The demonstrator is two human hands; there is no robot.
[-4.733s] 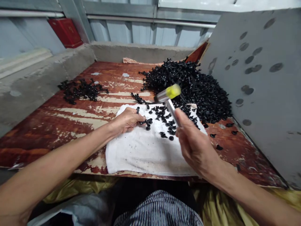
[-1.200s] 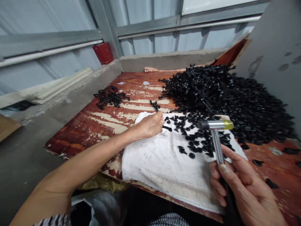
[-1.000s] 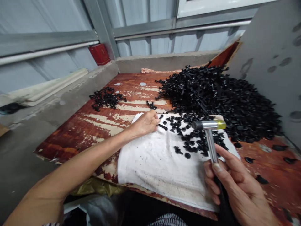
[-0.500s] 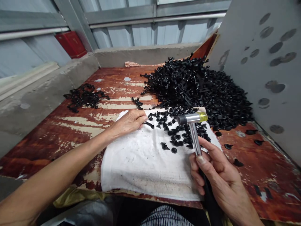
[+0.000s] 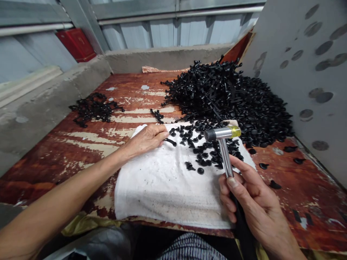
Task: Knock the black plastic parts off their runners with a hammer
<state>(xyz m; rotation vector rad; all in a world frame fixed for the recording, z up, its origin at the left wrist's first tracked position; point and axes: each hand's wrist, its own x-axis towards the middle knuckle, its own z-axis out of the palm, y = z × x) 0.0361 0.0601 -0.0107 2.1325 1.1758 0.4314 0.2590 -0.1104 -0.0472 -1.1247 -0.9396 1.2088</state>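
While left hand (image 5: 149, 140) pinches black strip (image 5: 171, 142), right hand (image 5: 248, 195) closed round hammer (image 5: 221, 133), shaft (image 5: 225, 157) slanting up-left, yellow face (image 5: 235, 131) rightward

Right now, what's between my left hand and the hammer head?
Loose black pieces lie on the white cloth between your left hand and the hammer head, in the head view.
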